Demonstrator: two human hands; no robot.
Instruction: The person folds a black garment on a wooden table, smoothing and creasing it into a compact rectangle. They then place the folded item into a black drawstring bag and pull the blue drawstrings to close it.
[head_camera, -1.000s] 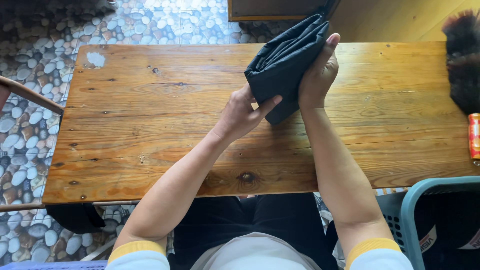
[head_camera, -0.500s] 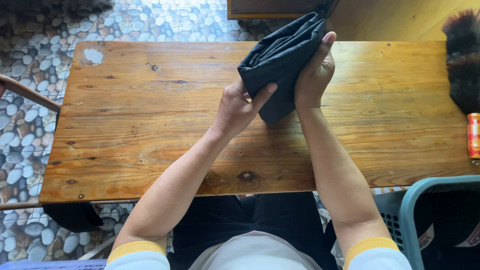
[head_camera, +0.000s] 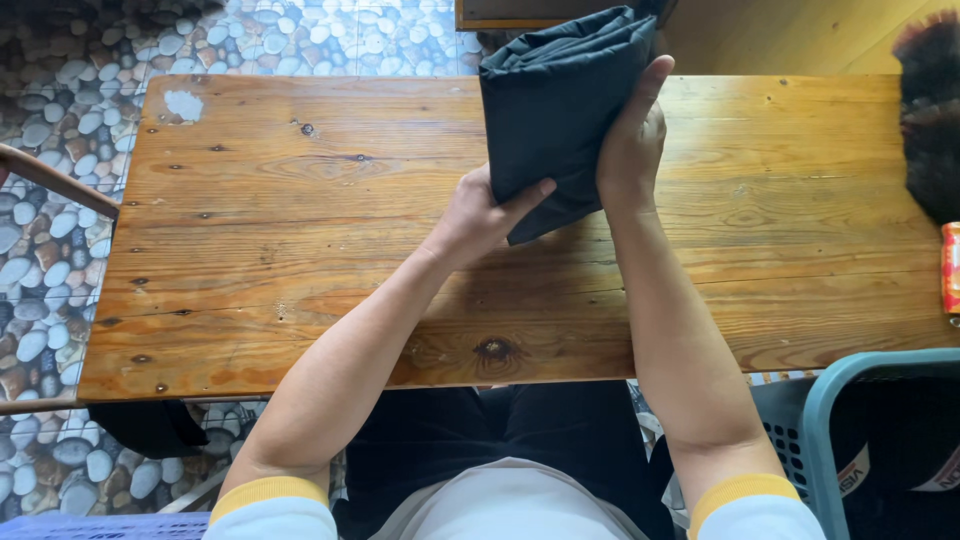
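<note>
OK, quick pass from my remote seat. Both hands are on a dark folded cloth (head_camera: 560, 100), upper centre of the frame, held above the far part of the wooden table (head_camera: 300, 250). Left hand (head_camera: 480, 215) sits centre frame, gripping the cloth's lower left edge: thumb lies across the front of the fabric, fingers go behind it, so they're hidden. Right hand (head_camera: 632, 140) is just right of the cloth, upper centre-right, palm pressed flat to its right side, fingers up along the edge; looks like a clamp-type hold w/ the fabric between thumb side & fingers, though I can't see the far side. Cloth is dark grey/black, folded in layers, tilted a bit, lower corner pointing down toward centre frame. Can't tell if that corner touches the tabletop.

Forearms run up from the bottom of the frame; white sleeves w/ yellow cuffs at bottom left & bottom right. Table has a knot near lower centre & a pale worn patch upper left.

Other stuff: teal plastic basket (head_camera: 830, 400) bottom right, dark furry thing (head_camera: 930, 110) at the right edge, small red-orange pack (head_camera: 950, 265) below it at the right edge, pebble-pattern floor (head_camera: 60, 100) on the left.
</note>
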